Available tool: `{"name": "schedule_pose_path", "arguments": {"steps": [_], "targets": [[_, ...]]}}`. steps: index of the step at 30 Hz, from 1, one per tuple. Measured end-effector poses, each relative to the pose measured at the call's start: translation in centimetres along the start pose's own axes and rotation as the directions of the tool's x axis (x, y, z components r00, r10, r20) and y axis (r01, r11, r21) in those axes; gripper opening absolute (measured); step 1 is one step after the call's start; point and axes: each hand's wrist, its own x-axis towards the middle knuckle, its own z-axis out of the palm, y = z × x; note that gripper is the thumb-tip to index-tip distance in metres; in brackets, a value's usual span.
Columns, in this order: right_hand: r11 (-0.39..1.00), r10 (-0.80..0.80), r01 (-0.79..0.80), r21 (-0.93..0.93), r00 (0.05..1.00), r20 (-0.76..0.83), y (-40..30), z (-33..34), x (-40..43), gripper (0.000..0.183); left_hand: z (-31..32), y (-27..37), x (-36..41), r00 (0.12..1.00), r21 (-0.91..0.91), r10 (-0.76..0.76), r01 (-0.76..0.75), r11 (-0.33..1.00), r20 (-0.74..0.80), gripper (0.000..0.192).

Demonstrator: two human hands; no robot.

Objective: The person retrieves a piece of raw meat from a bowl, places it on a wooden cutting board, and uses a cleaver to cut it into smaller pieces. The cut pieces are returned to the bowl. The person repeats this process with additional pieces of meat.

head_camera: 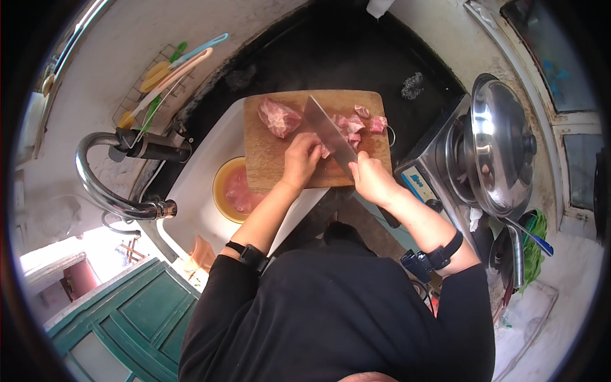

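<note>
My right hand (374,179) grips the black handle of a Chinese cleaver (329,136), its broad blade slanting to the far left over a wooden cutting board (272,167). Close to the blade's left side, my left hand (301,160) has its fingers curled against a small piece of raw meat (325,152), partly hidden by the fingers and the blade. A large chunk of raw meat (279,117) lies at the board's far left. Several cut meat cubes (354,125) are scattered right of the blade, some partly behind it.
The board overlaps a white sink (191,191), where a yellow bowl (219,191) holds meat in pinkish water, partly under the board. A curved chrome faucet (90,176) arches at left. On the right stands a gas stove (415,162) with a lidded pan (501,143). Behind is a black countertop (329,52).
</note>
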Motion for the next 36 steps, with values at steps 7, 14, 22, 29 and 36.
{"name": "schedule_pose_path", "arguments": {"steps": [7, 14, 22, 29, 36], "targets": [[0.998, 0.056, -0.055, -0.013, 0.998, 0.039, -0.4, 0.5, 2.4, 0.025, -0.2, -0.2, 0.2, 0.998, -0.028, -0.015, 0.017, 0.999, 0.06, 0.009], [0.995, 0.073, -0.085, -0.051, 0.975, -0.212, 0.3, 5.7, 5.1, 0.029, -0.1, -0.8, 0.2, 0.999, 0.068, 0.018, -0.021, 0.997, 0.037, 0.011], [0.957, 0.024, 0.062, 0.284, 0.956, -0.292, 0.1, 4.1, 3.7, 0.024, 1.0, 0.0, -1.5, 0.99, 0.084, 0.136, -0.133, 0.988, -0.033, 0.011], [0.972, -0.012, 0.149, 0.181, 0.801, -0.598, 4.2, 3.3, 0.9, 0.02, 2.7, -0.8, -2.1, 0.965, 0.244, 0.26, -0.246, 0.938, -0.027, 0.071], [0.9, 0.241, 0.048, 0.433, 0.772, -0.587, 6.0, 1.5, 1.6, 0.022, 5.4, 2.3, -0.1, 0.969, 0.521, 0.108, -0.212, 0.827, 0.222, 0.101]]}}
